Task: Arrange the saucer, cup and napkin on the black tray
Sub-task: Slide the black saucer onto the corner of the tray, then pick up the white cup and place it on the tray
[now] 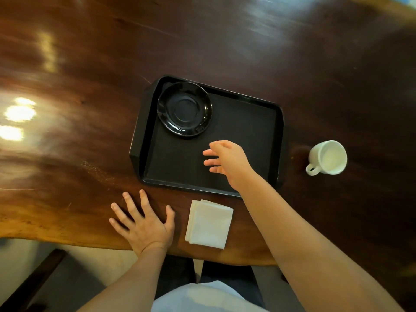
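Note:
The black tray (254, 131) lies on the wooden table, with a glossy black saucer (184, 109) in its far left corner. The white cup (327, 157) stands on the table to the right of the tray, handle toward me. Between the tray's near edge and the table edge lies a folded white napkin (209, 224). My right hand (227, 162) hovers over the middle of the tray, fingers apart, holding nothing. My left hand (143, 221) rests flat on the table, fingers spread, just left of the napkin.
The dark polished wooden table (90, 109) stretches far to the left and back, with bright light reflections at the left. Its near edge runs just below my left hand. Below it show floor and my lap.

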Tool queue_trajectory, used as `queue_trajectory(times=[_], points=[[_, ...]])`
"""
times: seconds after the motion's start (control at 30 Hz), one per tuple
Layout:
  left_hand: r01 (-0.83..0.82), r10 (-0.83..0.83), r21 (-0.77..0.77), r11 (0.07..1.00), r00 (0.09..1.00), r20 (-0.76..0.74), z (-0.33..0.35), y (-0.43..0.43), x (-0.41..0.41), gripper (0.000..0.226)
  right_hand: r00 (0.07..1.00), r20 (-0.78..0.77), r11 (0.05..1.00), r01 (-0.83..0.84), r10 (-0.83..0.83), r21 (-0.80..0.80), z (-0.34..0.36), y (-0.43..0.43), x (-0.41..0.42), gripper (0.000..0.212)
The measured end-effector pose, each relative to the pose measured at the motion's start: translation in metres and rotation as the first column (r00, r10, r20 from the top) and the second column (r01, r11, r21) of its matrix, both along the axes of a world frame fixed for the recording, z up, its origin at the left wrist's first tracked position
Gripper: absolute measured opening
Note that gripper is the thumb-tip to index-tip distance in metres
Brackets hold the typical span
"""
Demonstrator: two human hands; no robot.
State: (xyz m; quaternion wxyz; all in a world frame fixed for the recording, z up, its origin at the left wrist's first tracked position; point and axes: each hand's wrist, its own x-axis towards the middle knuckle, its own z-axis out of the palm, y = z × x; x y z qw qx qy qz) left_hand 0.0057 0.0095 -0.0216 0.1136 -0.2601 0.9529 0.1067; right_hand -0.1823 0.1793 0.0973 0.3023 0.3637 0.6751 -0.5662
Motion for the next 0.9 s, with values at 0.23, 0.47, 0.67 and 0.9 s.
queue_trajectory(times=[0.23, 0.47, 0.67, 0.9], points=[[-0.009, 0.008, 0.013, 1.0, 1.0, 0.024, 0.004, 0.001, -0.002, 0.086, 0.953, -0.293, 0.817, 0.107, 0.078, 0.567, 0.009, 0.071, 0.042, 0.03], [-0.014, 0.013, 0.028, 0.999, 1.0, 0.024, 0.007, 0.001, -0.002, 0.085, 0.891, -0.415, 0.581, 0.44, -0.184, 0.685, 0.005, 0.147, 0.042, 0.043], [-0.012, 0.012, 0.037, 0.999, 1.0, 0.019, 0.007, 0.001, -0.001, 0.086, 0.801, -0.31, 0.459, 0.56, -0.511, 0.69, -0.006, 0.181, 0.032, 0.043], [-0.023, 0.021, 0.042, 0.999, 0.999, 0.026, 0.008, 0.002, -0.001, 0.086, 0.596, -0.193, 0.52, 0.787, -0.78, 0.332, -0.007, 0.189, 0.037, 0.041]])
